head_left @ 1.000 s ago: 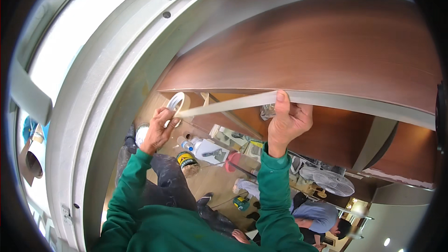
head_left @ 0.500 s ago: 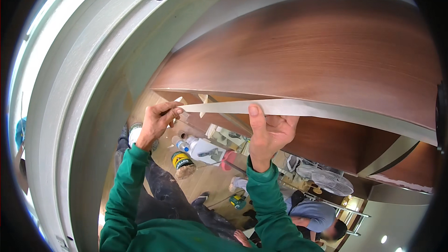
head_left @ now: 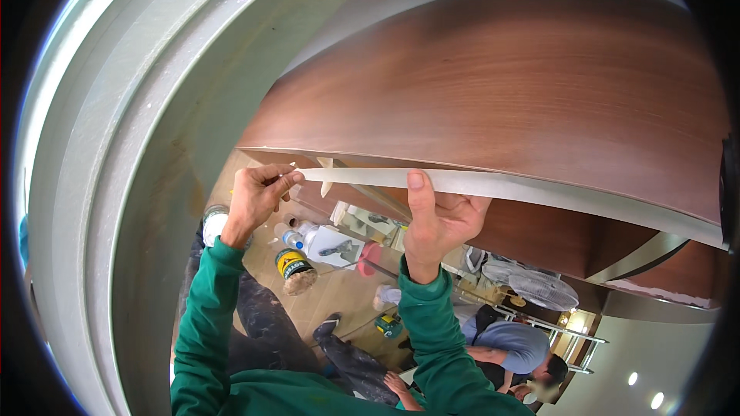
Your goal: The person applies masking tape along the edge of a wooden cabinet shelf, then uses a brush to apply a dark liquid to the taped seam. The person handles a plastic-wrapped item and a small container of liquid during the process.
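Observation:
A long, flat white strip (head_left: 351,176), like tape or edge banding, runs along the lower edge of a brown wood-grain panel (head_left: 478,85). Its free left end is pinched between the thumb and fingers of my left hand (head_left: 257,199), closed and away from the panel. My right hand (head_left: 439,227) has its thumb on the front of the strip, with the fingers curled behind, partly hidden. Right of that thumb the strip follows the panel's edge to the far right. A torn cream-coloured piece (head_left: 327,177) hangs behind the strip near my left hand.
Below lie a yellow-and-green can (head_left: 293,266), a plastic bottle (head_left: 293,239), a white bucket (head_left: 216,223) and a fan (head_left: 543,291). A person in a blue shirt (head_left: 520,347) bends beside a metal ladder (head_left: 590,356). A pale curved frame (head_left: 177,177) stands on the left.
The view has shifted slightly, and things below appear a little farther left. Both hands keep their hold on the strip, my right thumb at nearly the same spot.

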Demonstrator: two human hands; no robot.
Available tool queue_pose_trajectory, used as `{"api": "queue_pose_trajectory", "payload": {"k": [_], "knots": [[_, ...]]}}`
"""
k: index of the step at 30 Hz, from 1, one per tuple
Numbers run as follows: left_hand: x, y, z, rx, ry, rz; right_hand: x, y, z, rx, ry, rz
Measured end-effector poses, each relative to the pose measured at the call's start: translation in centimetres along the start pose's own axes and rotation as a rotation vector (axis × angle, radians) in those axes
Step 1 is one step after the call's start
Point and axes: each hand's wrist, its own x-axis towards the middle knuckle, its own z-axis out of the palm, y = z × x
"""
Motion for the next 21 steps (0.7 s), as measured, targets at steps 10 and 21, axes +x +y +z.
{"api": "queue_pose_trajectory", "payload": {"k": [10,21], "knots": [[0.5,0.2,0.4,-0.037,0.042,0.039,0.4,0.5,-0.9,-0.043,-0.032,-0.053],[0.6,0.4,0.5,-0.013,0.056,0.029,0.6,-0.1,-0.5,-0.013,-0.018,-0.032]]}}
